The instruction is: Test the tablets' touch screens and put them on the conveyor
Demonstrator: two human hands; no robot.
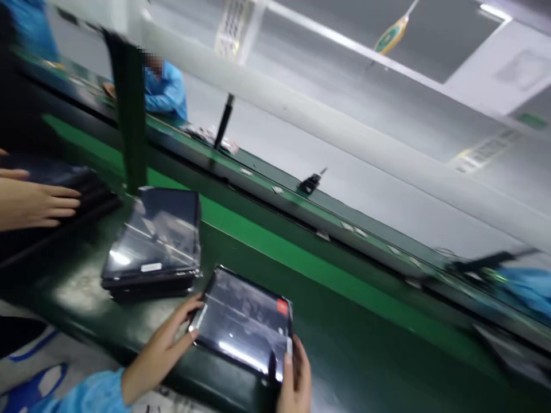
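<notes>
Left hand (166, 344): grip closed on the left edge of the dark panel (243, 324), thumb on top, fingers curled at its corner; blue sleeve (81, 396) at the wrist.
Right hand (295, 376): grip closed on the panel's near right corner, fingers up along the edge.
Dark panel: a flat, glossy black screen with a small red sticker (282, 306) near its far right corner; held between both hands just over the near edge of the bench (344, 344), tilted slightly.
Stack of panels (152, 244): several like screens piled on the bench, just beside the held one to its left, apart from it.
Bench: dark green, with a brighter green strip (301, 258) running its length.
Co-worker's hand (32, 203): at the left edge, resting flat on another dark pile (64, 175).
Far side: a person in blue (166, 92) sits across the line; the view is blurred.
</notes>
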